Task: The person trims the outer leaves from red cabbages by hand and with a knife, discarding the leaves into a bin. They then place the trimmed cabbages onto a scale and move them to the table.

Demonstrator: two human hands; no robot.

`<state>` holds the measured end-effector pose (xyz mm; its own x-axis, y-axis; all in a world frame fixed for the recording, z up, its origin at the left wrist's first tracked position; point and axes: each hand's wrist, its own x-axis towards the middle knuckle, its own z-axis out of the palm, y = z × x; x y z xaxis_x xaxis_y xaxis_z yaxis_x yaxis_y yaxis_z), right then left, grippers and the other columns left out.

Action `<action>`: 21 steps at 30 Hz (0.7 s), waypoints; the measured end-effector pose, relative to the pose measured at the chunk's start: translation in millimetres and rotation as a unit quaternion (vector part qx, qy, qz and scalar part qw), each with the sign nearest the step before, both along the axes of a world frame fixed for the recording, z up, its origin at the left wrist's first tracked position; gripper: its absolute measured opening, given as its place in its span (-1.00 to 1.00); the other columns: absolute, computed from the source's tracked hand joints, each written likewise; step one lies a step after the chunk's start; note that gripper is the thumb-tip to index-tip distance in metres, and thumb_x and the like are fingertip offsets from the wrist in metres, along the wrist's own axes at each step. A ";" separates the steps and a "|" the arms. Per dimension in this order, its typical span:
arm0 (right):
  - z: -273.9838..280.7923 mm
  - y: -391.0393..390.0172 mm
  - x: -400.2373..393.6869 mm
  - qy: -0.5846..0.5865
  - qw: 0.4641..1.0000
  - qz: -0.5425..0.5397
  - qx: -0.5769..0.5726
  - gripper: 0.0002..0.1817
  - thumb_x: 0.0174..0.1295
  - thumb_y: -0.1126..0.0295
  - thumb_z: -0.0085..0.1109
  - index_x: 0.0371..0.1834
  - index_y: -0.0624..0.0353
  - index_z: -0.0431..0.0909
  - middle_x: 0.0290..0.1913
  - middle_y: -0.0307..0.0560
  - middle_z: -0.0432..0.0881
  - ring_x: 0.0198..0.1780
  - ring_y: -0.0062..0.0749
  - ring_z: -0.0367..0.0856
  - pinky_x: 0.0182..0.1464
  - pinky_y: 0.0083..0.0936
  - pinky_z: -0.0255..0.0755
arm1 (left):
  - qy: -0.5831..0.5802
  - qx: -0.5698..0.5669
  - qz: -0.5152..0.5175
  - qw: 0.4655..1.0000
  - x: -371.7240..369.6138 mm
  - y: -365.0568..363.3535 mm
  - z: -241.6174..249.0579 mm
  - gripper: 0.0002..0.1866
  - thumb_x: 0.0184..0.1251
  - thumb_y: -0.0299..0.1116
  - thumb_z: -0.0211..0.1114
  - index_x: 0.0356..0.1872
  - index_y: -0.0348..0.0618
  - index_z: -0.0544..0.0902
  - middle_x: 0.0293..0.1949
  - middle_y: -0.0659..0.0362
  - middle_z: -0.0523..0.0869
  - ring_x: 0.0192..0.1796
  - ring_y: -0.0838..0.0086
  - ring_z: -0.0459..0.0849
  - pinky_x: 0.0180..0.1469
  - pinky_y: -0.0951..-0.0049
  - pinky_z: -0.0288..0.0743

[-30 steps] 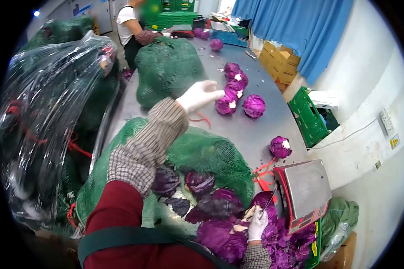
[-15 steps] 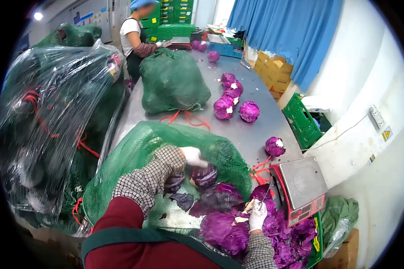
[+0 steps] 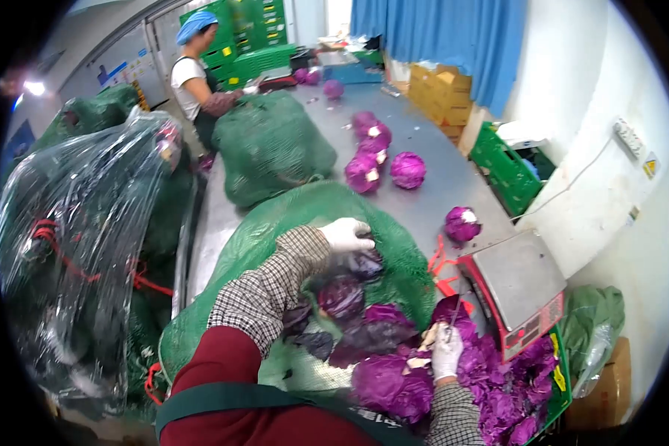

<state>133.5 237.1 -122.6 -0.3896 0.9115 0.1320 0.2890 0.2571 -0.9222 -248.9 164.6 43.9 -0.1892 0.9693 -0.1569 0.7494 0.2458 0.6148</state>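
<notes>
My left hand (image 3: pixel 348 235), in a white glove, reaches into the open green mesh bag (image 3: pixel 275 215). Its fingers are apart, just over a dark red cabbage (image 3: pixel 366 264). Nearer to me in the bag lies another red cabbage (image 3: pixel 341 297), with loose dark leaves (image 3: pixel 375 334) beside it. My right hand (image 3: pixel 447 352), also gloved, is closed around a knife (image 3: pixel 456 309), its thin blade pointing up and away from me. That hand is over a heap of purple leaves (image 3: pixel 490 379), close to a large red cabbage piece (image 3: pixel 394 386).
A red scale (image 3: pixel 519 286) stands at the right table edge above a green crate (image 3: pixel 560 386) of leaves. Trimmed cabbages (image 3: pixel 408 170) sit across the metal table (image 3: pixel 431 215). A full mesh bag (image 3: pixel 271 152) stands ahead; plastic-wrapped sacks (image 3: pixel 89 253) flank the left. A co-worker (image 3: pixel 198 82) stands farther back.
My left hand has moved forward and right, from above the nearer cabbage to the one behind it. My right hand keeps the knife over the leaves. The camera view has shifted slightly.
</notes>
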 end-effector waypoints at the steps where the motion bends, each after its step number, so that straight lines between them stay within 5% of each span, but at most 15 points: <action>1: -12.5 1.2 5.0 -0.008 1.000 -0.013 -0.025 -0.76 0.41 0.30 0.07 -0.28 0.28 0.53 -0.41 0.04 0.58 -0.38 -0.16 0.62 -0.33 -0.30 0.47 | 0.002 -0.020 0.019 1.000 -8.4 -19.6 0.1 -0.24 0.27 0.09 0.27 0.24 -0.44 0.48 0.16 -0.19 0.61 0.24 0.09 0.58 0.30 0.32 0.42; 2: 12.4 -4.1 2.2 -0.020 0.998 -0.028 -0.049 -0.76 0.41 0.29 0.08 -0.29 0.28 0.52 -0.44 0.05 0.57 -0.41 -0.13 0.61 -0.35 -0.28 0.46 | 0.002 -0.040 0.035 0.999 -11.7 -42.3 8.1 -0.23 0.26 0.10 0.29 0.23 -0.45 0.47 0.15 -0.19 0.62 0.24 0.11 0.58 0.29 0.33 0.43; 5: 15.6 -5.1 3.4 -0.067 0.984 -0.002 0.163 -0.76 0.40 0.29 0.07 -0.29 0.27 0.52 -0.47 0.11 0.54 -0.43 -0.03 0.59 -0.36 -0.22 0.44 | -0.019 -0.131 0.122 0.984 -16.2 -120.8 9.0 0.06 0.09 0.27 0.39 0.36 -0.51 0.29 0.27 -0.27 0.49 0.31 0.09 0.51 0.39 0.24 0.34; 8: 1.8 0.5 5.9 -0.057 0.974 -0.009 0.221 -0.80 0.40 0.34 0.08 -0.25 0.28 0.53 -0.44 0.07 0.59 -0.44 -0.12 0.61 -0.36 -0.31 0.45 | -0.022 -0.189 0.003 0.982 11.7 -186.6 -13.3 0.31 -0.31 0.37 0.55 0.40 -0.41 0.25 0.31 -0.26 0.44 0.37 0.02 0.42 0.45 0.18 0.26; 10: 8.3 -3.4 4.0 -0.012 0.987 0.004 0.160 -0.80 0.40 0.36 0.07 -0.26 0.29 0.53 -0.42 0.02 0.60 -0.42 -0.23 0.60 -0.35 -0.37 0.45 | 0.174 -0.102 0.102 0.974 48.1 -219.2 -12.6 0.27 -0.35 0.28 0.62 0.38 -0.37 0.29 0.20 -0.21 0.54 0.29 0.03 0.51 0.39 0.20 0.33; 12: 11.6 -2.2 5.6 -0.051 0.983 0.013 0.174 -0.81 0.41 0.38 0.05 -0.27 0.30 0.52 -0.39 -0.01 0.61 -0.39 -0.30 0.60 -0.32 -0.42 0.46 | 0.083 -0.042 0.211 0.973 53.5 -240.9 -31.4 0.22 -0.36 0.17 0.67 0.36 -0.35 0.31 0.12 -0.13 0.59 0.19 0.11 0.58 0.33 0.25 0.41; 13: 12.0 -1.4 4.8 -0.087 0.975 0.020 0.202 -0.81 0.41 0.39 0.04 -0.27 0.30 0.52 -0.38 -0.03 0.61 -0.37 -0.34 0.60 -0.31 -0.44 0.46 | -0.051 -0.018 0.281 0.958 45.0 -253.0 -54.0 0.09 -0.27 0.07 0.67 0.30 -0.36 0.37 0.11 -0.04 0.61 0.14 0.22 0.61 0.28 0.30 0.44; 15: -2.5 8.2 9.5 -0.200 0.934 0.038 0.295 -0.83 0.40 0.42 -0.01 -0.25 0.28 0.53 -0.23 -0.01 0.63 -0.22 -0.21 0.64 -0.19 -0.36 0.50 | -0.291 0.092 0.356 0.883 39.8 -271.1 -71.7 -0.05 -0.09 -0.02 0.61 0.28 -0.39 0.37 0.16 -0.05 0.57 0.18 0.26 0.58 0.31 0.28 0.42; 17: -15.0 11.0 9.9 -0.117 0.968 0.050 0.216 -0.79 0.29 0.48 0.00 -0.08 0.24 0.56 -0.18 0.02 0.61 -0.15 -0.15 0.62 -0.12 -0.31 0.53 | -0.486 0.182 0.349 0.780 55.4 -274.3 -70.6 -0.10 0.06 -0.18 0.54 0.34 -0.46 0.28 0.23 -0.10 0.52 0.25 0.24 0.54 0.36 0.25 0.39; 19: -36.0 28.6 15.9 -0.254 0.832 0.060 0.489 -0.70 0.26 0.48 -0.04 0.02 0.21 0.58 -0.10 0.05 0.61 -0.03 -0.11 0.60 0.01 -0.27 0.52 | -0.443 0.171 0.268 0.838 86.9 -263.0 -54.1 -0.10 0.00 -0.17 0.57 0.34 -0.35 0.33 0.21 -0.01 0.55 0.23 0.30 0.55 0.33 0.29 0.38; 20: -23.3 21.6 15.8 -0.172 0.947 0.114 0.248 -0.71 0.31 0.46 -0.08 0.01 0.21 0.57 -0.06 0.10 0.60 0.03 -0.11 0.57 0.03 -0.27 0.50 | -0.406 0.171 0.182 0.879 118.1 -253.5 -29.1 -0.12 -0.03 -0.15 0.60 0.32 -0.27 0.38 0.20 0.04 0.57 0.22 0.33 0.55 0.30 0.31 0.39; 21: 17.9 1.9 10.5 -0.049 0.988 0.132 0.068 -0.78 0.37 0.41 -0.05 -0.06 0.23 0.55 -0.16 0.03 0.62 -0.15 -0.24 0.60 -0.11 -0.35 0.52 | -0.327 0.150 0.152 0.921 141.1 -246.8 -22.8 -0.05 -0.09 -0.09 0.62 0.34 -0.26 0.36 0.21 0.02 0.54 0.25 0.30 0.53 0.32 0.31 0.36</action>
<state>143.9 239.0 -104.7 -0.6282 0.7529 0.1963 0.2822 0.4556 -0.8442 -107.8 -82.3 21.1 -0.4196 0.9052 -0.0674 0.1196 0.1288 0.9844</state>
